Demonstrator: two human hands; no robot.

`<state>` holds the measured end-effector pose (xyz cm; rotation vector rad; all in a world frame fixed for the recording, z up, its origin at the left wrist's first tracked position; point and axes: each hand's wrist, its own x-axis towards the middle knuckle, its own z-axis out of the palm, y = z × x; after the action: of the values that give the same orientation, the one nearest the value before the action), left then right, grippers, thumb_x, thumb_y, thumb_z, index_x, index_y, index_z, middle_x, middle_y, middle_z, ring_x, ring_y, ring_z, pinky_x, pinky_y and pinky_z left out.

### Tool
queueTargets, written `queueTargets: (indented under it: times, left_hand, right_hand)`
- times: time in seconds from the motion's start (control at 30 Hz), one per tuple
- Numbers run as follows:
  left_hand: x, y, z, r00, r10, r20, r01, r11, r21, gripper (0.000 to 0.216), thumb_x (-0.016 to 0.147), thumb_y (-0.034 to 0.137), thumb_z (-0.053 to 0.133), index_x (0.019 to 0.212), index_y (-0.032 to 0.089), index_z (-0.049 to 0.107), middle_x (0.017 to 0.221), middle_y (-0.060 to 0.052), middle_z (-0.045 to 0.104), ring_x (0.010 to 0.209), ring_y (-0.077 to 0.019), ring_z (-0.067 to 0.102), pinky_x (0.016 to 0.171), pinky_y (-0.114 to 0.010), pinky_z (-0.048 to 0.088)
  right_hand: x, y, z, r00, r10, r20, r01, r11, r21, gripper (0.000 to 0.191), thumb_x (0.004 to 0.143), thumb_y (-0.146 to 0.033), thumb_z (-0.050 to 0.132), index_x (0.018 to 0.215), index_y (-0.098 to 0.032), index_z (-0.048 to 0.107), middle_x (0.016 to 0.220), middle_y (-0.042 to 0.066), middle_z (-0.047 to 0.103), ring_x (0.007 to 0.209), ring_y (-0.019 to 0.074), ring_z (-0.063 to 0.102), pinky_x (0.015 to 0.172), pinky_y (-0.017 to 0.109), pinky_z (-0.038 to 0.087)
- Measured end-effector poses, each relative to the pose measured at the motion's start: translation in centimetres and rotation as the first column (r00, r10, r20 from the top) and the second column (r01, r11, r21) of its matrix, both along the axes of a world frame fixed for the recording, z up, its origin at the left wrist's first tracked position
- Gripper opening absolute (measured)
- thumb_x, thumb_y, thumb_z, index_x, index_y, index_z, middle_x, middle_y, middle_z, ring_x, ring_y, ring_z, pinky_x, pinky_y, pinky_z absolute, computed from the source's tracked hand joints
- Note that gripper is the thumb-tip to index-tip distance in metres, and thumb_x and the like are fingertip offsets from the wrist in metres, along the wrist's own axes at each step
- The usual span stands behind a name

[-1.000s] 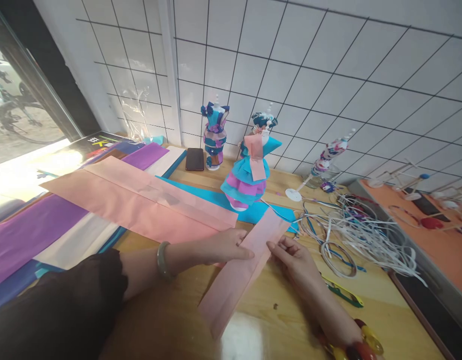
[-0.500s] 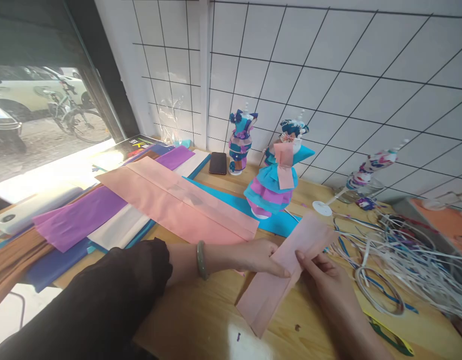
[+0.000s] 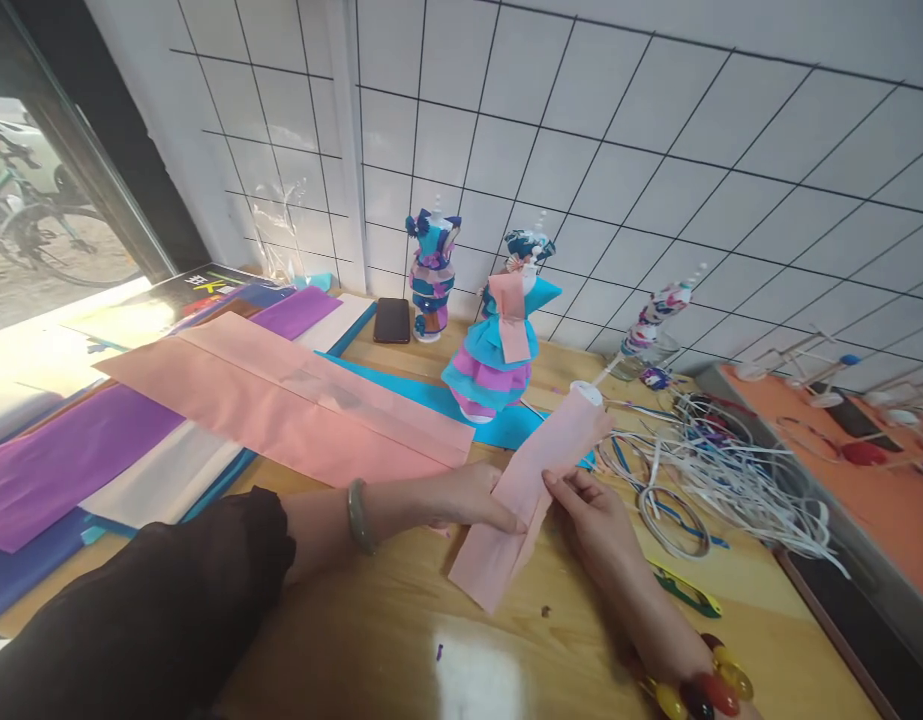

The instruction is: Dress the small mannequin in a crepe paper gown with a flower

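Observation:
A folded strip of pink crepe-like paper (image 3: 540, 470) slants up and to the right above the table. My left hand (image 3: 480, 500) grips its left side, thumb on top and fingers hidden underneath. At the strip's right edge my right hand (image 3: 588, 510) pinches it between thumb and forefinger. A larger pink sheet (image 3: 281, 405) lies flat to the left, with a crease along its length. Beyond my hands stands a small dress form (image 3: 491, 365) in tiered turquoise and purple paper, with a pink piece hanging on its front.
Another dressed form (image 3: 432, 280) and a phone (image 3: 392, 320) are near the wall. A third form (image 3: 652, 320) leans at the right. Tangled white strips (image 3: 731, 480), a yellow-green cutter (image 3: 686, 590) and an orange-topped box (image 3: 828, 480) lie to the right. Purple sheets (image 3: 78, 460) are stacked left.
My view has turned to the right, so the scene sits further left and more of the orange-topped box shows. Both hands keep hold of the pink strip. My right wrist's beads have come into view.

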<state>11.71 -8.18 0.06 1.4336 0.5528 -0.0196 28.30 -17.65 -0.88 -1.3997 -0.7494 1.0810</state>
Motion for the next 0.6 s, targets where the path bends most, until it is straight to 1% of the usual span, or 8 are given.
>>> queueTargets:
  times: [0.1,0.2,0.27,0.33,0.4,0.47,0.53,0.6]
  left_hand:
    - [0.5,0.1,0.0,0.987,0.069,0.146,-0.046,0.986,-0.157,0.045,0.060,0.025,0.074,0.102,0.016,0.065,0.104,-0.007,0.066,0.101,-0.0232,0.058,0.086,-0.034,0.045]
    - [1.1,0.4,-0.3,0.957,0.160,0.242,-0.082,0.950,-0.302,0.051,0.054,0.020,0.077,0.103,0.014,0.065,0.106,-0.010,0.065,0.100,-0.0230,0.059,0.088,-0.036,0.044]
    - [1.4,0.5,-0.5,0.952,0.199,0.231,-0.103,0.924,-0.369,0.052,0.051,0.017,0.078,0.101,0.014,0.065,0.102,-0.009,0.066,0.095,-0.0221,0.060,0.086,-0.037,0.045]
    - [1.5,0.6,-0.4,0.957,0.219,0.193,-0.125,0.905,-0.407,0.049,0.049,0.014,0.078,0.097,0.014,0.066,0.094,-0.008,0.067,0.087,-0.0203,0.062,0.084,-0.037,0.046]
    - [1.5,0.6,-0.1,0.961,0.228,0.155,-0.142,0.893,-0.427,0.045,0.048,0.012,0.078,0.091,0.013,0.067,0.086,-0.006,0.067,0.081,-0.0185,0.062,0.082,-0.037,0.046]
    - [1.5,0.5,0.2,0.967,0.226,0.122,-0.151,0.884,-0.442,0.042,0.048,0.011,0.077,0.088,0.012,0.067,0.083,-0.006,0.067,0.078,-0.0178,0.061,0.083,-0.037,0.046]
    - [1.7,0.5,0.3,0.968,0.227,0.107,-0.155,0.876,-0.457,0.040,0.048,0.010,0.076,0.087,0.012,0.066,0.083,-0.006,0.067,0.079,-0.0179,0.061,0.083,-0.037,0.046]
    - [2.2,0.7,0.2,0.962,0.249,0.113,-0.173,0.874,-0.453,0.036,0.051,0.010,0.074,0.086,0.012,0.066,0.086,-0.006,0.066,0.081,-0.0181,0.061,0.084,-0.037,0.046]
  right_hand:
    - [-0.2,0.0,0.3,0.996,-0.046,-0.071,0.047,0.999,0.004,0.032,0.066,-0.041,0.075,0.088,-0.021,0.062,0.073,0.001,0.068,0.061,0.0163,0.062,0.059,0.029,0.051]
    - [-0.5,-0.2,0.7,0.993,-0.078,-0.085,0.079,0.997,0.014,0.040,0.066,-0.040,0.076,0.095,-0.022,0.056,0.071,-0.001,0.067,0.059,0.0154,0.062,0.057,0.028,0.052]
    - [-0.5,-0.3,0.9,0.995,-0.074,-0.060,0.076,0.997,0.033,0.043,0.067,-0.042,0.074,0.099,-0.023,0.052,0.070,0.000,0.067,0.060,0.0166,0.063,0.058,0.030,0.052]
    - [-0.5,-0.5,0.9,0.999,-0.044,-0.018,0.044,0.998,0.041,0.047,0.069,-0.044,0.072,0.104,-0.024,0.049,0.069,0.000,0.067,0.061,0.0177,0.063,0.059,0.031,0.052]
    - [-0.5,-0.7,0.8,1.000,0.011,0.029,-0.012,0.999,0.039,0.055,0.072,-0.046,0.069,0.115,-0.023,0.045,0.067,-0.001,0.066,0.061,0.0181,0.064,0.061,0.032,0.051]
    - [-0.6,-0.8,0.7,0.995,0.063,0.078,-0.066,0.997,0.046,0.065,0.076,-0.047,0.065,0.129,-0.023,0.036,0.068,-0.001,0.066,0.063,0.0180,0.064,0.065,0.033,0.051]
    - [-0.7,-1.0,0.6,0.985,0.108,0.135,-0.117,0.991,0.063,0.073,0.080,-0.046,0.060,0.140,-0.024,0.023,0.076,0.000,0.067,0.071,0.0187,0.065,0.072,0.035,0.051]
    - [-0.9,-1.2,0.6,0.969,0.153,0.193,-0.173,0.981,0.089,0.078,0.084,-0.044,0.057,0.144,-0.025,0.013,0.094,0.005,0.068,0.088,0.0205,0.064,0.082,0.038,0.049]
